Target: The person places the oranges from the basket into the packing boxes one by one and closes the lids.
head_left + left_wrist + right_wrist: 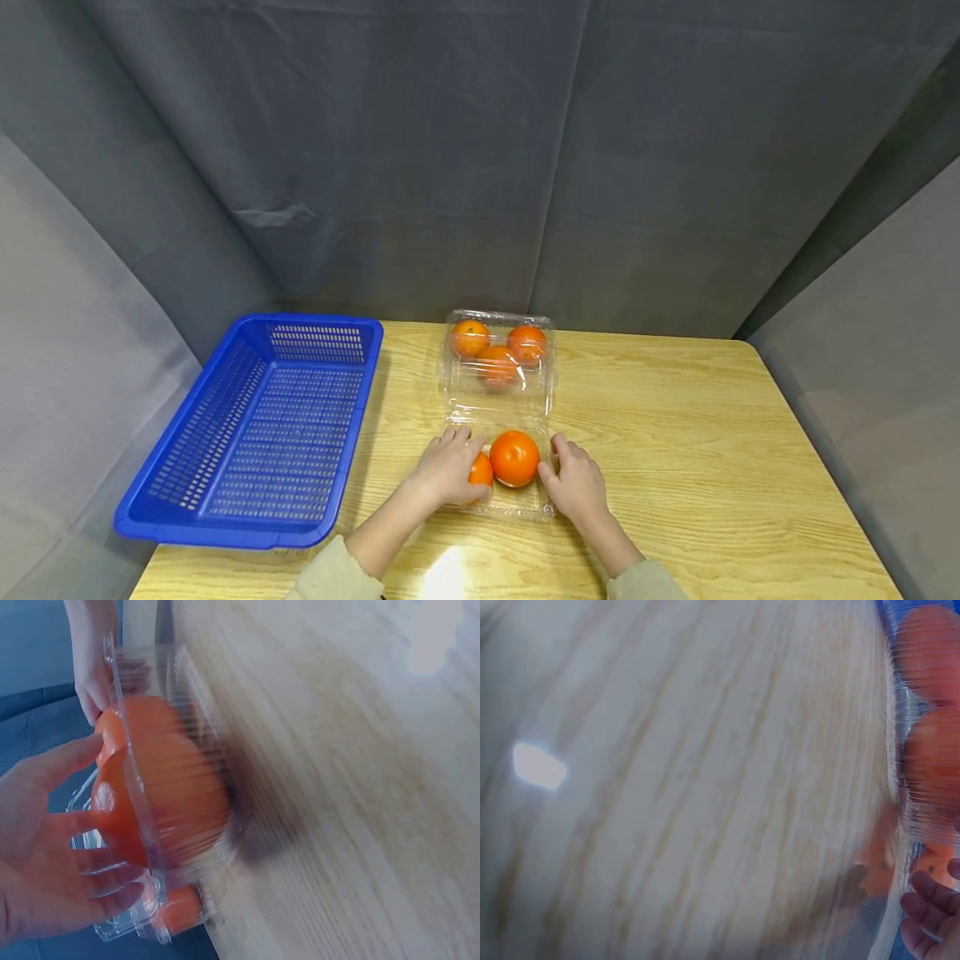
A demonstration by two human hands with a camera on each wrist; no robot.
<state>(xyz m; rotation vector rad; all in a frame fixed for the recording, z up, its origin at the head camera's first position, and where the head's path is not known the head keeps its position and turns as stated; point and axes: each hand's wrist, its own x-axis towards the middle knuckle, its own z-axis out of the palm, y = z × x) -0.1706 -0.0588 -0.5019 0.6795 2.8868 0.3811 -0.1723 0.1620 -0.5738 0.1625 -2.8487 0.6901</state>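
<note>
A clear plastic clamshell box [510,510] lies opened near the front of the table, its hinge away from me. Its near half holds two oranges, a right one [516,458] and a left one [481,472] partly covered by my left hand [448,468]. In the left wrist view that hand's fingers are spread beside the left orange [161,799], the upper finger reaching the fruit. My right hand [579,481] is at the box's right side, fingers loosely bent. The right wrist view catches only the fingers [930,907] at its edge.
Three more oranges, one being the front one [498,367], show through clear plastic [498,404] behind; overlapping layers hide which box holds them. A blue perforated basket [352,450] stands on the left. Grey cloth [420,167] hangs behind the wooden table [675,433].
</note>
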